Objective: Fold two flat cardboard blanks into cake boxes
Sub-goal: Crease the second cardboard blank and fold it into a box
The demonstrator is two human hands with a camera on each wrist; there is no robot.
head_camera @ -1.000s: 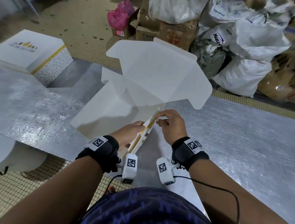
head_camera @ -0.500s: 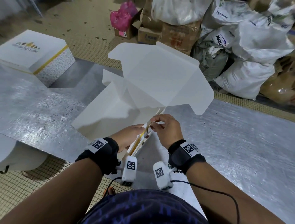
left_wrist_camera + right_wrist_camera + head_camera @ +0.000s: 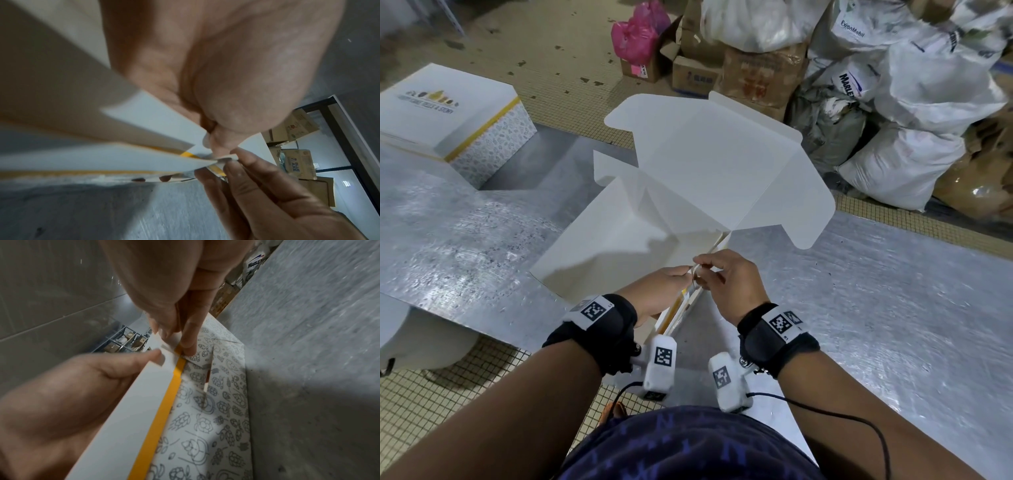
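A white cardboard blank [image 3: 709, 178] stands half folded on the metal table [image 3: 876, 308], its lid panel raised and tilted toward the back. Its outer side [image 3: 205, 418] shows a yellow stripe and grey printed drawings. My left hand [image 3: 671, 284] holds the near side panel [image 3: 144, 162] at its top edge. My right hand [image 3: 709, 274] pinches the corner flap [image 3: 193, 356] against that panel, right beside the left fingertips. A finished cake box [image 3: 452, 120] sits at the far left of the table.
Brown cartons [image 3: 760, 75], a pink bag [image 3: 640, 34] and white sacks [image 3: 914, 96] are piled on the tiled floor behind the table. A white rounded object [image 3: 421, 339] lies under the table's left edge. Cables run from my wrist cameras.
Both hands have slid nearer to me along the side panel's top edge, and the right fingers have closed on the corner flap. The raised lid panel stays tilted back.
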